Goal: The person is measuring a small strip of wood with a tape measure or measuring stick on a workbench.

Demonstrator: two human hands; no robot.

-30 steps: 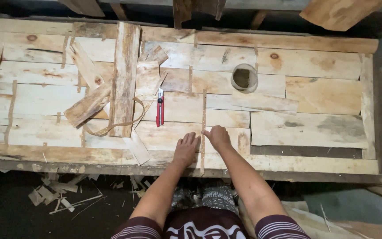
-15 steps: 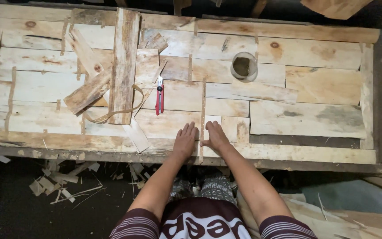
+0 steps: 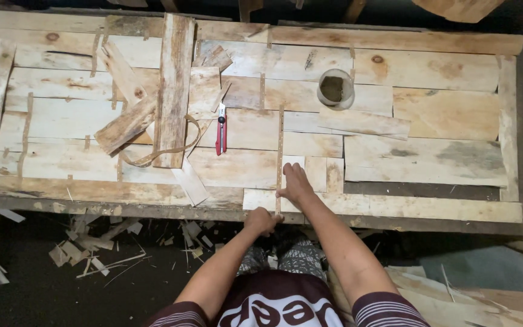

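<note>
While right hand (image 3: 296, 184) lies open, pinning thin strip (image 3: 280, 151), left hand (image 3: 261, 221) fisted at 6 o'clock bench edge (image 3: 152, 209); keep strip flat.

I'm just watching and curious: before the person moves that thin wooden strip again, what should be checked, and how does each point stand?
1. Right hand on the thin strip: ok, fingers rest at its near end.
2. Left hand holding anything: cannot tell, it is curled at the bench edge.
3. Strip lying flat on the boards: ok.
4. Red-handled cutter away from both hands: ok.
5. Round cup clear of the strip: ok, it stands apart to the right.
6. Loose planks off the strip: ok.
</note>
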